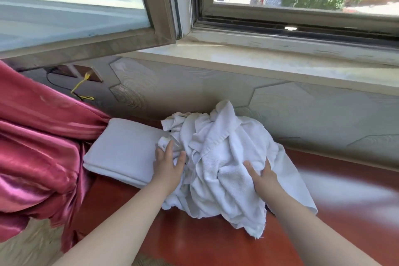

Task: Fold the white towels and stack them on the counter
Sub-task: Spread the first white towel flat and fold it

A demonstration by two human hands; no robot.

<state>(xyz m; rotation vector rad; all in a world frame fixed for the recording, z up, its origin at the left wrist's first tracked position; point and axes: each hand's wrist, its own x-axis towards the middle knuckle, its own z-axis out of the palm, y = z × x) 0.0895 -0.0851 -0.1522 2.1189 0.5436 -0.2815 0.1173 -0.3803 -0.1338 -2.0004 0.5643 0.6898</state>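
Head view: a crumpled pile [220, 157] of white towels lies on the red counter [205, 242], against the tiled wall below the window sill [280, 60]. How many towels make up the pile cannot be told; the folds run into each other. One flat corner spreads out to the right over the counter, and a frayed tail hangs toward the near edge.

The left hand [167, 170] rests on the left flank of the pile, fingers spread and lying flat on the cloth, thumb out to the right. Its fingertips sink partly into a fold, so whether they pinch any cloth cannot be made out. The right hand [262, 176] lies on the right front of the pile, palm down, fingers apart and pressing into the terry; no closed grip shows. Both forearms enter from the bottom edge, cut off there.

Just left of the pile, touching it, sits a folded towel [123, 153], flat and squared. Its far left corner is hidden behind a pink curtain [36, 147], which bunches over the counter's left end. The left hand's heel overlaps the folded towel's right edge.

Behind the curtain, a yellow cable [81, 89] runs from a wall opening; its lower end is hidden. The right part of the counter is blurred by glare.
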